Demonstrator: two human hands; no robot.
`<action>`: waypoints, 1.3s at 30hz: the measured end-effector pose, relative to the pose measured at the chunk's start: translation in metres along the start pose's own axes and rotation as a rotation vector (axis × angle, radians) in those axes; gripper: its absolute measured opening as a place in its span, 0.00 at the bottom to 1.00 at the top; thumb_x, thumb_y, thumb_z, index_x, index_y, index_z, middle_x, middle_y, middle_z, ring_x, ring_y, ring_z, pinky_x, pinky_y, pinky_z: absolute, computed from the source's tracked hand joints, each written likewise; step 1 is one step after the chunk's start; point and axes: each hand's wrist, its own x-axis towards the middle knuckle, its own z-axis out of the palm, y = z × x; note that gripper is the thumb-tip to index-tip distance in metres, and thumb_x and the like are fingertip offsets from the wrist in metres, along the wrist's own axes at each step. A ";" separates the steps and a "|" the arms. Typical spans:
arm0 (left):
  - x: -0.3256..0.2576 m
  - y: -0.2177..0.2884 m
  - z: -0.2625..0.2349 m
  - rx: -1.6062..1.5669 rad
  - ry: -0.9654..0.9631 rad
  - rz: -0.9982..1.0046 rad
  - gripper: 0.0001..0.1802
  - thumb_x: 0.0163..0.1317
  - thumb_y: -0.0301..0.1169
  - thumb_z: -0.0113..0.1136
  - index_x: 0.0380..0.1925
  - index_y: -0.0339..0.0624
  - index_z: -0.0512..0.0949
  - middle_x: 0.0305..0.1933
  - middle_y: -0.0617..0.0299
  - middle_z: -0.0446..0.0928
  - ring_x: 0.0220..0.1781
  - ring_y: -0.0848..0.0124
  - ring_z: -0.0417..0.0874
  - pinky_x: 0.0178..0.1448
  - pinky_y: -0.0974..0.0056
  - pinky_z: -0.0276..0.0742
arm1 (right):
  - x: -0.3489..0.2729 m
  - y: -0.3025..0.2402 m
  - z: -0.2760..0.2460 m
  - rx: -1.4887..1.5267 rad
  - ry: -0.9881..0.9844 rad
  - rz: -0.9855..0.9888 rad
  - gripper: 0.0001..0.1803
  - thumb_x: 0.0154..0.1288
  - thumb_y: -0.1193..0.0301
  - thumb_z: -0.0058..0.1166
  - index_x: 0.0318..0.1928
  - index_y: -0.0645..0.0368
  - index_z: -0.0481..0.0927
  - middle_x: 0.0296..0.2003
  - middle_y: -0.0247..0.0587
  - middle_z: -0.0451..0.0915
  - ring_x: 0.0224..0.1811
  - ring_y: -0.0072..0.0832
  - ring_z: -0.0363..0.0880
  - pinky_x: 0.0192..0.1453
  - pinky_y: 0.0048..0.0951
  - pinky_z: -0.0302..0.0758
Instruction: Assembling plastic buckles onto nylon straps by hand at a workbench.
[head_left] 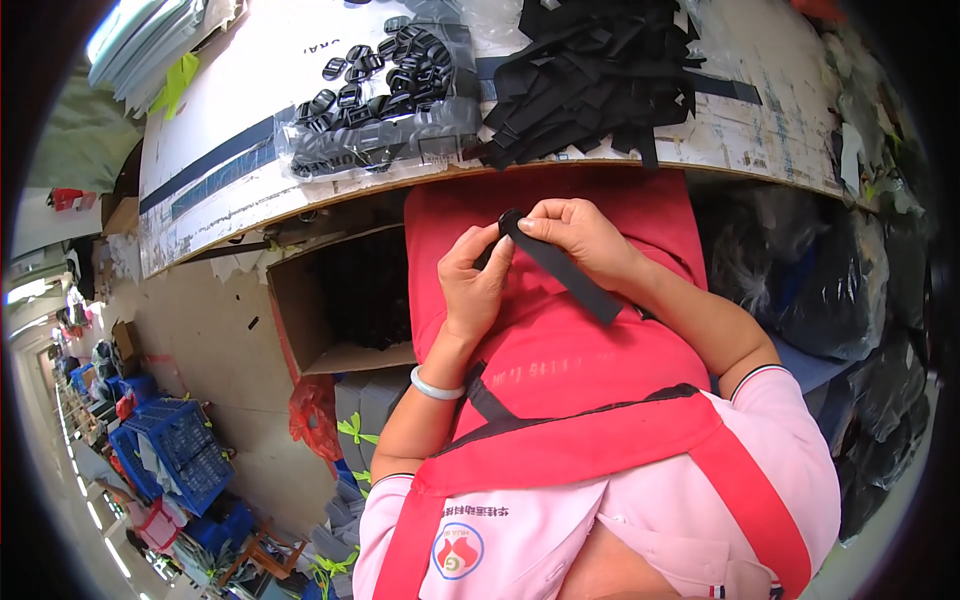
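I see L hand (474,275) pinching what looks like a black buckle (510,221) & R hand (585,240) gripping the black webbing strap (572,273) by it, over the red apron (560,345): this pc seems midway, w/ buckle heap (405,75) & strap pile (590,85) left on tbl (225,105).

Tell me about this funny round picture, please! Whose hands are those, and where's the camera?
No robot here: these are a person's bare left hand and right hand. A fisheye camera on the person's head looks down, so straight edges look bent. The hands pinch a flat black fabric strap near its top end, in front of a red cloth apron. On the scuffed white table are a pile of shiny black plastic buckles and a heap of flat black fabric strips.
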 end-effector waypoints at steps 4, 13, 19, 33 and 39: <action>0.003 -0.001 0.000 0.195 0.049 0.214 0.10 0.59 0.19 0.64 0.42 0.33 0.82 0.26 0.61 0.75 0.25 0.75 0.74 0.29 0.71 0.68 | -0.002 -0.002 -0.001 0.170 -0.046 0.035 0.12 0.71 0.64 0.56 0.38 0.61 0.78 0.23 0.32 0.76 0.19 0.16 0.73 0.24 0.17 0.72; 0.003 0.000 0.000 0.382 0.066 0.403 0.12 0.57 0.18 0.64 0.42 0.34 0.81 0.28 0.55 0.77 0.27 0.65 0.78 0.32 0.67 0.73 | 0.005 0.008 0.000 0.180 0.039 0.028 0.13 0.71 0.62 0.55 0.39 0.60 0.77 0.23 0.30 0.74 0.19 0.15 0.72 0.23 0.19 0.72; 0.005 -0.007 -0.006 0.429 -0.034 0.457 0.12 0.59 0.19 0.63 0.44 0.33 0.80 0.29 0.54 0.77 0.29 0.65 0.80 0.32 0.66 0.75 | 0.011 0.011 -0.002 0.226 0.006 -0.005 0.13 0.71 0.64 0.55 0.45 0.62 0.77 0.28 0.32 0.78 0.21 0.16 0.75 0.25 0.19 0.75; 0.006 0.001 -0.004 -0.471 0.040 -0.322 0.13 0.68 0.31 0.60 0.46 0.31 0.81 0.30 0.59 0.81 0.19 0.77 0.77 0.17 0.74 0.69 | -0.015 -0.011 0.011 -0.248 0.080 -0.473 0.05 0.70 0.78 0.53 0.43 0.62 0.80 0.37 0.33 0.79 0.29 0.15 0.76 0.32 0.16 0.73; 0.000 0.007 0.003 -0.216 0.090 -0.237 0.12 0.68 0.30 0.60 0.47 0.33 0.81 0.31 0.61 0.81 0.19 0.80 0.75 0.18 0.76 0.69 | -0.006 0.003 0.002 -0.273 0.154 -0.121 0.08 0.68 0.71 0.58 0.35 0.62 0.75 0.24 0.33 0.79 0.18 0.14 0.73 0.20 0.16 0.71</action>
